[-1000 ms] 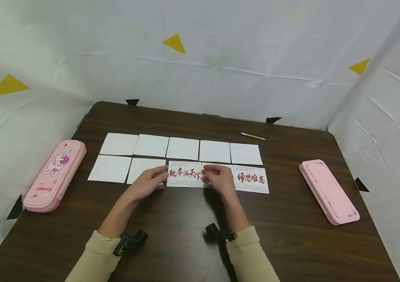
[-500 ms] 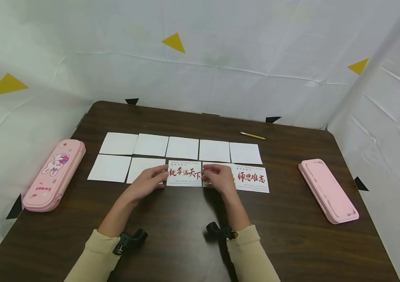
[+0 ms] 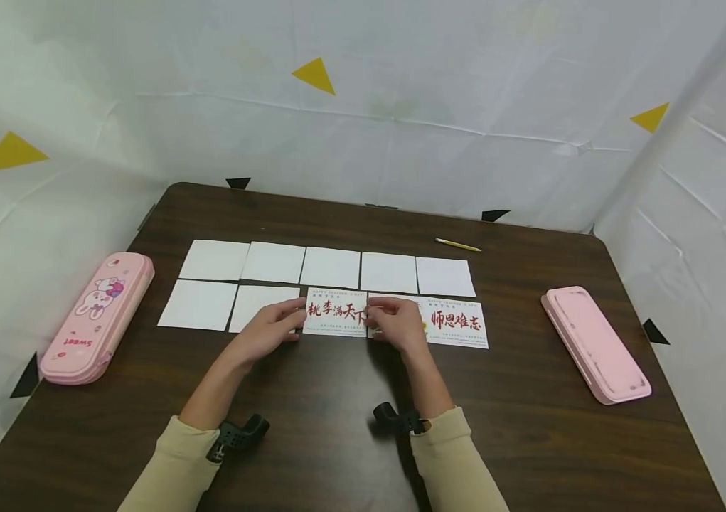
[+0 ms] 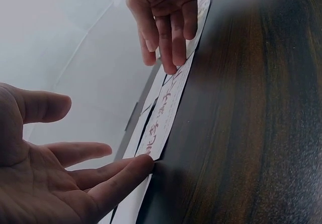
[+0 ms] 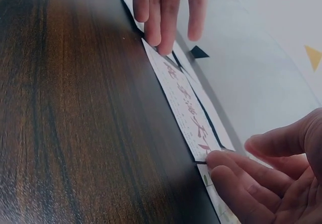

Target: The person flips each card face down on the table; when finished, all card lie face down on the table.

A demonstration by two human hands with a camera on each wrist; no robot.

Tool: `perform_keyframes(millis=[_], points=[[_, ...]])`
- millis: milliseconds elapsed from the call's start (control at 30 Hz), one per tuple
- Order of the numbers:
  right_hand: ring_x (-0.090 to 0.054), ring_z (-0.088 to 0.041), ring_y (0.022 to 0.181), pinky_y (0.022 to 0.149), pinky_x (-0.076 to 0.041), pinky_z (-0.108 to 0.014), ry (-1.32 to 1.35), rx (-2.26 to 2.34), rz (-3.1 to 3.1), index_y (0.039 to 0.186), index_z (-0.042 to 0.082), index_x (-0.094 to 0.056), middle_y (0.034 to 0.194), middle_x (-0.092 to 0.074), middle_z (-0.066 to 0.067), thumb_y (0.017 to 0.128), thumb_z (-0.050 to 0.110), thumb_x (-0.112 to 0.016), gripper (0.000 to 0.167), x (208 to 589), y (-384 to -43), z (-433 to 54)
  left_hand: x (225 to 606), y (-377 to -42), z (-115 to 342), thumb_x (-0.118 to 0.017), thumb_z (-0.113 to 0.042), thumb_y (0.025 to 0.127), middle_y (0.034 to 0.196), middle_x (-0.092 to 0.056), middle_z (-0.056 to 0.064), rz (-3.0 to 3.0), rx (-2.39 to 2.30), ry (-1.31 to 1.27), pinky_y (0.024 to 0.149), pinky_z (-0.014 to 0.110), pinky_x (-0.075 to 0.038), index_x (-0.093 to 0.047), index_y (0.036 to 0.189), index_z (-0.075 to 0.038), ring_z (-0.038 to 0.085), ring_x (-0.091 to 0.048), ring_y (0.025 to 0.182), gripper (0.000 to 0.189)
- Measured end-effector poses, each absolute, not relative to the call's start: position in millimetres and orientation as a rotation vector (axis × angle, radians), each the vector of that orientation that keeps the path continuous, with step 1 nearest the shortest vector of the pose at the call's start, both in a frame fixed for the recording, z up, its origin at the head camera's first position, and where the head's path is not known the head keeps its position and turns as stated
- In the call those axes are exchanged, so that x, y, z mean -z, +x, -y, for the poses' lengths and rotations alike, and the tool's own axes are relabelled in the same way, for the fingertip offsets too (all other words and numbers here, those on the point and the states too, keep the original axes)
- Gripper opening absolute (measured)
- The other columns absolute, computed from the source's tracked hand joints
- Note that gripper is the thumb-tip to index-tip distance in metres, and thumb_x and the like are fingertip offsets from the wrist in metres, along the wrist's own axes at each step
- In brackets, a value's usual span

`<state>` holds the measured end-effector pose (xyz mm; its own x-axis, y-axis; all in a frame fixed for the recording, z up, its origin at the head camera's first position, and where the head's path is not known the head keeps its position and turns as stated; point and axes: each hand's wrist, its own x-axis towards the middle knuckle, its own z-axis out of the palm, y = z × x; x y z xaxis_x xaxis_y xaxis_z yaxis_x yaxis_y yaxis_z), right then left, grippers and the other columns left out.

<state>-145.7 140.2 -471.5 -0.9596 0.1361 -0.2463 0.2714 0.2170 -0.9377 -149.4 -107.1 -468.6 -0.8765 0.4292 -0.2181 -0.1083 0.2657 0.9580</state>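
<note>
A white card with red Chinese characters (image 3: 335,313) lies flat between my two hands, in the front row of cards. My left hand (image 3: 267,328) is at its left edge, fingers extended; in the left wrist view a fingertip (image 4: 145,161) meets the card's corner. My right hand (image 3: 401,327) is at its right edge, with fingertips (image 5: 215,158) right by the seam to the neighbouring card. That neighbouring card (image 5: 214,191) is mostly hidden under the right hand. Further right lies another red-lettered card (image 3: 455,322). Neither hand grips anything.
Blank white cards form a back row (image 3: 331,267), and more blank cards (image 3: 198,304) lie front left. A pencil (image 3: 458,244) lies behind the cards. Pink pencil cases stand at the left (image 3: 97,316) and right (image 3: 596,345) of the dark wooden table (image 3: 311,441).
The red-lettered card between my hands has shifted slightly right and away from me. The card under my right hand shifted slightly right earlier. Both hands have stayed almost in place.
</note>
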Motion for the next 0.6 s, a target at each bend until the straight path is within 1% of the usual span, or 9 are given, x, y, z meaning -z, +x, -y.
perform_keyframes(millis=[167,333,467,600], points=[[-0.072,-0.030,0.087,0.065,-0.059,-0.036,0.391,1.854,-2.378,0.117,-0.006,-0.069,0.106,-0.071,-0.021,0.092,0.005,-0.064,0.027,470.0,-144.6,-140.5,468.9,-149.3,107.3,-0.048,-0.025,0.105,0.148,-0.041,0.025,-2.108,-1.646,0.285,0.100,0.046,-0.046,-0.032,0.149,0.006,0.036,-0.049,0.129,0.057],[-0.072,-0.028,0.088,0.063,-0.058,-0.033,0.274,1.733,-2.458,0.118,-0.004,-0.069,0.105,-0.072,-0.018,0.093,0.009,-0.066,0.028,469.6,-144.3,-141.5,468.3,-149.6,106.8,-0.048,-0.023,0.104,0.148,-0.042,0.025,-2.121,-1.633,0.266,0.100,0.046,-0.047,-0.033,0.149,0.005,0.036,-0.051,0.127,0.055],[-0.071,-0.027,0.089,0.062,-0.057,-0.034,0.193,1.637,-2.497,0.120,-0.002,-0.069,0.105,-0.072,-0.015,0.094,0.011,-0.065,0.029,468.0,-144.0,-142.6,467.9,-149.4,106.6,-0.049,-0.024,0.104,0.148,-0.042,0.025,-2.118,-1.632,0.254,0.099,0.046,-0.047,-0.033,0.149,0.005,0.036,-0.051,0.127,0.056],[-0.069,-0.029,0.090,0.064,-0.057,-0.036,0.168,1.618,-2.494,0.120,-0.002,-0.068,0.105,-0.072,-0.016,0.095,0.011,-0.063,0.029,465.8,-143.7,-143.3,467.6,-149.1,106.2,-0.048,-0.023,0.104,0.148,-0.041,0.025,-2.109,-1.641,0.255,0.100,0.046,-0.046,-0.033,0.149,0.005,0.036,-0.050,0.128,0.055]])
